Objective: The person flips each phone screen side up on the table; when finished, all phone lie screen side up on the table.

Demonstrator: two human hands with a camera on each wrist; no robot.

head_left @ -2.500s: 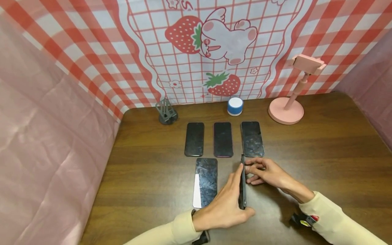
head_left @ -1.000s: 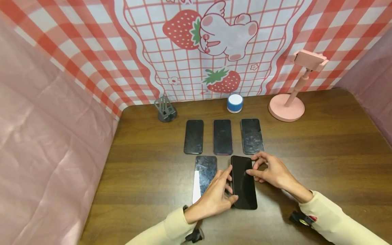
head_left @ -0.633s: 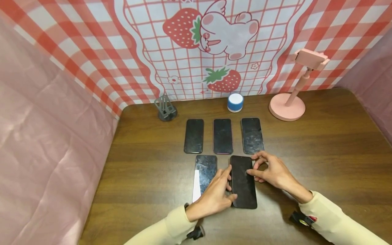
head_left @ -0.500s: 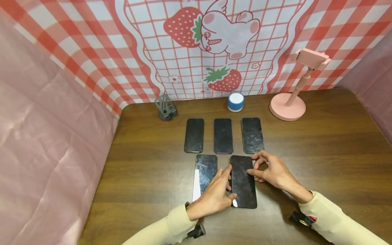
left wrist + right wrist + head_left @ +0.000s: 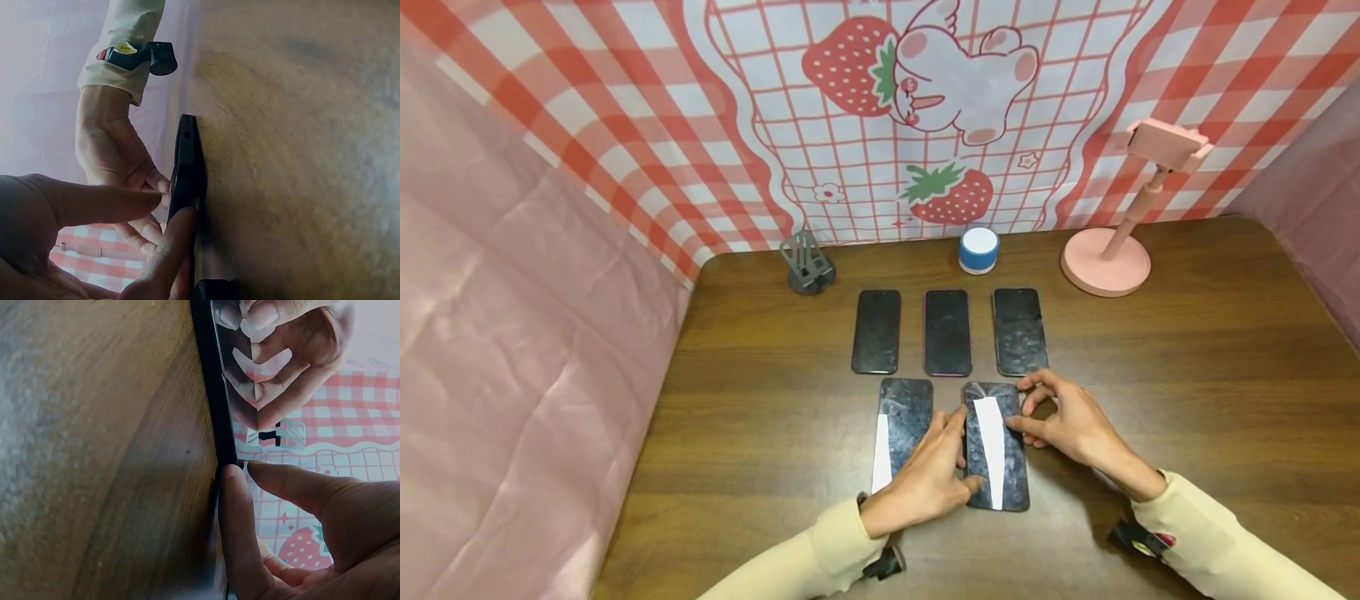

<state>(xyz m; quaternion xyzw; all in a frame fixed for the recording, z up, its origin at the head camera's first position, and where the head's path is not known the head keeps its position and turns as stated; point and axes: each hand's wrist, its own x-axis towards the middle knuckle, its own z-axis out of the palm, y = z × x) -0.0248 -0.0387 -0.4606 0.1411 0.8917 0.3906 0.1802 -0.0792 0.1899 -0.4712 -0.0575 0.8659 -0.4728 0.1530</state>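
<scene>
A black smartphone (image 5: 1007, 467) lies screen up at the front of the wooden table, a bright reflection across its glass. My left hand (image 5: 925, 483) holds its left long edge, the thumb at the lower corner and the fingers along the side. At the opposite edge my right hand (image 5: 1071, 421) pinches it between thumb and index finger, the thumb tip on the screen. Seen in the left wrist view, the phone (image 5: 186, 156) is close over the tabletop. Just left of it lies another smartphone (image 5: 910, 408), partly hidden by my left hand.
Three smartphones form a row behind: a left one (image 5: 877, 332), a middle one (image 5: 947, 333) and a right one (image 5: 1019, 332). Farther back stand a grey phone stand (image 5: 808, 265), a blue-and-white round container (image 5: 978, 252) and a pink phone stand (image 5: 1107, 262).
The smartphone stood on its long edge between my hands and has been lowered with its screen up. My left hand shifted left; a reflection now crosses the screen.
</scene>
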